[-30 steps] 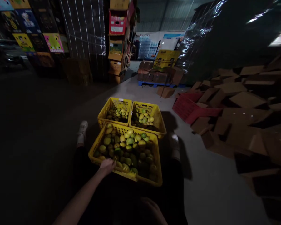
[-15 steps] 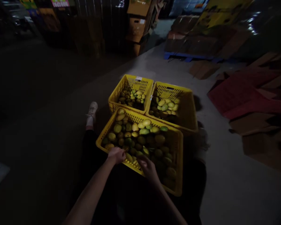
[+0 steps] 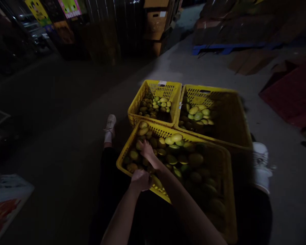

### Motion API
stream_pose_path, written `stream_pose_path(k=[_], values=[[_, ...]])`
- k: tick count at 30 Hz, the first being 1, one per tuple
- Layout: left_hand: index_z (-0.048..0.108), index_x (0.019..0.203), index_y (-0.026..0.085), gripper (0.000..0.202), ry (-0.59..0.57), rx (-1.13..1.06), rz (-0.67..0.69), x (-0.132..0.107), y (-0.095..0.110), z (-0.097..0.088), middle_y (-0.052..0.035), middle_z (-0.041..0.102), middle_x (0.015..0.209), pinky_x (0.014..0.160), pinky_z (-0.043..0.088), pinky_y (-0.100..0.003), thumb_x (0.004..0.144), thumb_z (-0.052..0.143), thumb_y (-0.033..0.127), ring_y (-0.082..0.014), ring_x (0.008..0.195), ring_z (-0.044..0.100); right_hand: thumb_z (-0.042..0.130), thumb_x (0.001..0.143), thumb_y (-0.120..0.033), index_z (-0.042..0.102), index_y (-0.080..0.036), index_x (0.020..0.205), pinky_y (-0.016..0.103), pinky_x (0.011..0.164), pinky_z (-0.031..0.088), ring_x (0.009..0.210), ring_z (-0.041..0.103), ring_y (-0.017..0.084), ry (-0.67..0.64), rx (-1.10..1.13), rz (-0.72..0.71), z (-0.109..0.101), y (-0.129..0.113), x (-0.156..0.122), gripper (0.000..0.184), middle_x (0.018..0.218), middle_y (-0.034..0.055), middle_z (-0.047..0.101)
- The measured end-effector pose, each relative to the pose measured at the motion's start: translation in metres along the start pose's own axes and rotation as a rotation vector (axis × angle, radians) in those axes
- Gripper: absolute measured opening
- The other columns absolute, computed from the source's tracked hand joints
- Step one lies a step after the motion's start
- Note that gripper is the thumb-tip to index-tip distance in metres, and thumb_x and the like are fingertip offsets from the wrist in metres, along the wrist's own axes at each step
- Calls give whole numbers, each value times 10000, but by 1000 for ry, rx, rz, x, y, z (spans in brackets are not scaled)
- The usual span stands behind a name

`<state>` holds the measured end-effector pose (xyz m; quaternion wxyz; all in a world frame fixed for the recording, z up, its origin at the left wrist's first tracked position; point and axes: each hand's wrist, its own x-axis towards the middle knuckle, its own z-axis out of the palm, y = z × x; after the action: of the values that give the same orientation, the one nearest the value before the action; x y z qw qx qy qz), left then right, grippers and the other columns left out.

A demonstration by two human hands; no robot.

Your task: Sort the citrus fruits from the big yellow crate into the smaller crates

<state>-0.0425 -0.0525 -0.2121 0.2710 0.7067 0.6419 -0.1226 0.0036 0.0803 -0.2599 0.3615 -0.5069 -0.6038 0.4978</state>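
Note:
I sit on the floor with a yellow crate [image 3: 220, 200] of green and yellow mangoes [image 3: 176, 137] between my legs. My left hand [image 3: 140, 179] is closed round the crate's near rim. My right hand [image 3: 146, 148] reaches across into the far left part of that crate. Its fingers are stretched out over the fruit there and hold nothing that I can see. Two more yellow crates stand just behind, the left crate [image 3: 139, 103] and the right crate [image 3: 234, 119], each partly filled with mangoes.
My white shoes show at the left [image 3: 110, 124] and the right [image 3: 261, 160] of the crates. Red crates [image 3: 293, 95] and flattened cardboard [image 3: 247, 61] lie to the right. A blue pallet [image 3: 226, 49] and stacked boxes [image 3: 155, 23] stand behind. A printed box [image 3: 5, 197] lies at the lower left.
The view has tipped down and closer to the crates. My right hand came into view and moved from the near rim forward to the crate's far left. My left hand stays on the rim.

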Motion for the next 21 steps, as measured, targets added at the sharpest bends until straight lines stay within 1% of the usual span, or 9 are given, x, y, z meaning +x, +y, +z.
stream_pose_path(k=[2, 4, 6, 8, 11, 13, 15, 18, 21], values=[[688, 954, 112, 413, 15, -6, 3, 0, 0, 0, -168, 690, 922, 768, 490, -389, 838, 382, 363, -302, 903, 645, 651, 593, -88, 634, -87, 949, 245, 965, 332, 1066, 492, 153, 43, -31, -9, -14, -3, -12, 357, 1046, 42, 603], [694, 953, 121, 421, 24, -1, 3, 0, 0, 0, -162, 694, 927, 775, 490, -383, 847, 361, 354, -297, 906, 649, 708, 546, -124, 639, -145, 975, 296, 968, 352, 1031, 516, 203, 102, -71, -11, -34, -6, -38, 435, 1047, 51, 586], [697, 961, 126, 426, 26, 11, 1, -1, 0, -1, -159, 697, 935, 780, 489, -374, 853, 347, 342, -289, 908, 653, 709, 562, -156, 620, -186, 1040, 337, 947, 374, 1012, 524, 247, 178, -112, -1, -58, -7, -76, 487, 1062, 76, 561], [696, 982, 137, 424, 24, 19, -2, -1, -1, -3, -154, 697, 955, 781, 488, -361, 854, 346, 340, -279, 916, 653, 695, 581, -179, 571, -198, 1131, 365, 868, 422, 941, 550, 264, 244, -173, 40, -80, -4, -118, 564, 1047, 91, 533], [697, 989, 155, 421, 22, 31, -5, -1, -2, -5, -147, 696, 985, 775, 489, -354, 855, 342, 337, -272, 931, 651, 639, 634, -215, 500, -230, 1202, 340, 760, 467, 864, 586, 229, 281, -453, 132, -100, 3, -171, 585, 1052, 61, 483], [702, 976, 163, 401, 23, 33, -10, -2, -2, -6, -141, 698, 992, 776, 489, -353, 846, 363, 334, -270, 938, 651, 617, 654, -213, 480, -232, 1215, 315, 698, 471, 812, 601, 209, 284, -579, 185, -103, 6, -190, 578, 1050, 55, 469], [705, 962, 176, 365, 27, 28, -6, -2, -2, -6, -128, 703, 990, 777, 489, -345, 832, 401, 331, -261, 937, 653, 610, 666, -205, 459, -223, 1237, 295, 650, 459, 764, 610, 194, 286, -655, 208, -100, 8, -197, 591, 1052, 58, 467], [692, 974, 209, 299, 63, 14, 15, 3, -6, -9, -87, 701, 1016, 791, 485, -309, 811, 458, 300, -227, 956, 646, 611, 675, -177, 438, -211, 1269, 280, 635, 438, 760, 618, 193, 278, -708, 195, -92, 5, -197, 619, 1065, 76, 481], [652, 1034, 199, 285, 162, 11, 42, 18, -17, -25, -76, 671, 1090, 870, 450, -275, 811, 481, 243, -191, 1030, 607, 612, 695, -167, 434, -228, 1286, 278, 654, 432, 807, 629, 206, 285, -709, 235, -88, 1, -194, 621, 1123, 105, 482]])
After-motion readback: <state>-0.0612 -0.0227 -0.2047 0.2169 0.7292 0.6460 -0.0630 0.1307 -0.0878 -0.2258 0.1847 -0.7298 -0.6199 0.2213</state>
